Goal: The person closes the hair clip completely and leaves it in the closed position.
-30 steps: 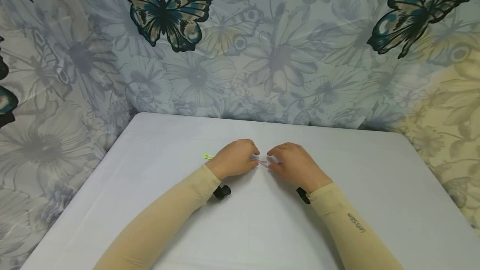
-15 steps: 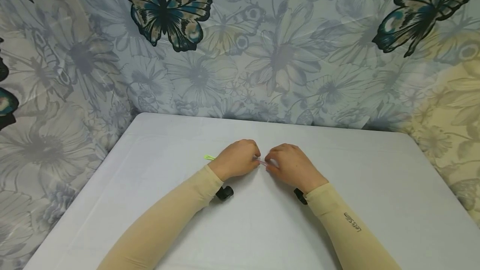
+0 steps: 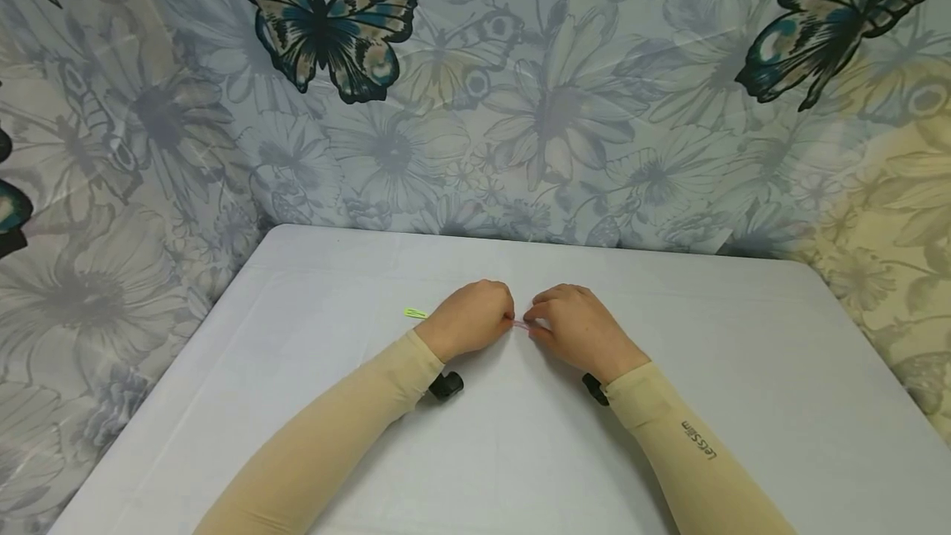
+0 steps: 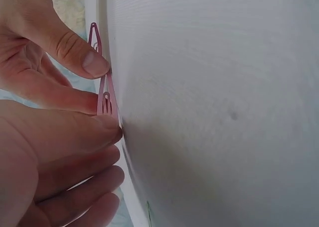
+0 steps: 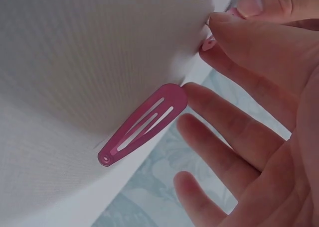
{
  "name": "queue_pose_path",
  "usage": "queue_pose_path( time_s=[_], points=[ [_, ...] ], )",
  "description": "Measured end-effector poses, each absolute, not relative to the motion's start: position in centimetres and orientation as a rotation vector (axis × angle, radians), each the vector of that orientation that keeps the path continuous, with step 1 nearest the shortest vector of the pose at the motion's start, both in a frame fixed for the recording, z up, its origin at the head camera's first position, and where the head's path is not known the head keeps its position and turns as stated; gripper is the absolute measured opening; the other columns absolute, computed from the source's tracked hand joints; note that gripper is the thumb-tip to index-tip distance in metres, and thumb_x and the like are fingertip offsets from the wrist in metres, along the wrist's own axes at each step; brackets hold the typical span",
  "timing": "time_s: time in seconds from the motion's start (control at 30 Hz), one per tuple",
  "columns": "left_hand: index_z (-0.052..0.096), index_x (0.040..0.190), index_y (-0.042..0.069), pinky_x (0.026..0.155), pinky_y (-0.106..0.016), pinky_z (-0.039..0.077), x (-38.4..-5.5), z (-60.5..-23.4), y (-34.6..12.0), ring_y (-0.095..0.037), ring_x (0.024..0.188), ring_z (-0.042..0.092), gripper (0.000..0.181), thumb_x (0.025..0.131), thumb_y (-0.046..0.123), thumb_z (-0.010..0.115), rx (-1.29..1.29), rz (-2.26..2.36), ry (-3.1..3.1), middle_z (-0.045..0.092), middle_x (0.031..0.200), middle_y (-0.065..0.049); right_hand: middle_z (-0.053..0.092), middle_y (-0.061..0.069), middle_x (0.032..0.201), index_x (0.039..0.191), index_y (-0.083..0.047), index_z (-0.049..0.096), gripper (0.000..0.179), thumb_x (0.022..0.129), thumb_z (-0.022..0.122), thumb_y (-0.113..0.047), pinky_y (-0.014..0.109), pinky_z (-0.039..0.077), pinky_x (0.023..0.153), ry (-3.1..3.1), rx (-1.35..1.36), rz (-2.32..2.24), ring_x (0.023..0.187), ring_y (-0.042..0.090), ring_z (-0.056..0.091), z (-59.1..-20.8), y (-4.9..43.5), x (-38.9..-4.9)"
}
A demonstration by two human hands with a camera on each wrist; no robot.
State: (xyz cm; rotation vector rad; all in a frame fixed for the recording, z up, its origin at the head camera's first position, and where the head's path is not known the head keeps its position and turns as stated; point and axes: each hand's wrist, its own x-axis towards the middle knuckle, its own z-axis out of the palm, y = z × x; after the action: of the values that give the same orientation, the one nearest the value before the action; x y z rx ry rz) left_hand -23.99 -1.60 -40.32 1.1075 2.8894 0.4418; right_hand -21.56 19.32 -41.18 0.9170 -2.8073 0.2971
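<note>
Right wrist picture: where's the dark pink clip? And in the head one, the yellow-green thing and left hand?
Dark pink clip point(image 5: 145, 119): right wrist view, its slotted middle.
Yellow-green thing point(image 3: 415, 314): head view, its visible part.
Left hand point(image 3: 473, 319): head view, its back.

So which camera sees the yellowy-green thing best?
The head view: the yellow-green thing shows there as a bright shape beside the left hand, which may hide its end. The left wrist view has only a thin green sliver, probably it; the right wrist view shows none.
</note>
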Motion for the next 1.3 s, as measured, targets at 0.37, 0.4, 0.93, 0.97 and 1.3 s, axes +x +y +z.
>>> queue_pose_path(
  time_s=[0.37,0.4,0.93,0.97,1.3],
  points=[
    [0.086,0.1,0.008,0.09,-0.032,0.063,-23.89,-39.99,-1.71,-0.017,0.101,0.078,0.018,0.1,0.005,0.069,1.134,0.494,2.922,0.082,0.106,-0.004,0.082,0.003,0.108,0.103,-0.013,0.085,0.012,0.092,0.086,-0.016,0.054,0.057,0.105,-2.812,0.911,0.321,0.112,0.03,0.075,-40.96,19.29,-21.53],
    [0.086,0.1,0.008,0.09,-0.032,0.063,-23.88,-39.94,-1.73,-0.017,0.101,0.078,0.018,0.1,0.005,0.069,1.139,0.496,2.924,0.082,0.105,-0.004,0.082,0.003,0.107,0.102,-0.013,0.085,0.011,0.092,0.086,-0.016,0.054,0.057,0.104,-2.805,0.913,0.327,0.111,0.03,0.076,-40.96,19.29,-21.57],
    [0.085,0.097,0.009,0.087,-0.03,0.061,-23.84,-39.55,-1.87,-0.013,0.094,0.073,0.012,0.099,0.008,0.073,1.117,0.479,2.882,0.081,0.104,-0.002,0.083,0.003,0.102,0.096,-0.012,0.085,0.005,0.092,0.084,-0.009,0.052,0.059,0.101,-2.746,0.972,0.386,0.105,0.028,0.078,-40.76,19.04,-21.66],
    [0.085,0.097,0.009,0.087,-0.03,0.061,-23.85,-39.54,-1.89,-0.014,0.095,0.073,0.012,0.099,0.008,0.073,1.12,0.481,2.879,0.081,0.104,-0.002,0.083,0.003,0.102,0.095,-0.012,0.085,0.005,0.092,0.083,-0.009,0.052,0.059,0.101,-2.741,0.979,0.388,0.105,0.028,0.078,-40.75,19.03,-21.65],
    [0.084,0.088,0.008,0.081,-0.028,0.057,-23.92,-39.44,-2.26,-0.012,0.084,0.066,0.016,0.098,0.002,0.072,1.228,0.559,2.865,0.078,0.092,0.0,0.083,0.0,0.099,0.094,-0.011,0.085,0.009,0.089,0.085,-0.002,0.051,0.06,0.097,-2.678,1.038,0.42,0.098,0.023,0.078,-40.7,18.99,-21.82]
  ],
)
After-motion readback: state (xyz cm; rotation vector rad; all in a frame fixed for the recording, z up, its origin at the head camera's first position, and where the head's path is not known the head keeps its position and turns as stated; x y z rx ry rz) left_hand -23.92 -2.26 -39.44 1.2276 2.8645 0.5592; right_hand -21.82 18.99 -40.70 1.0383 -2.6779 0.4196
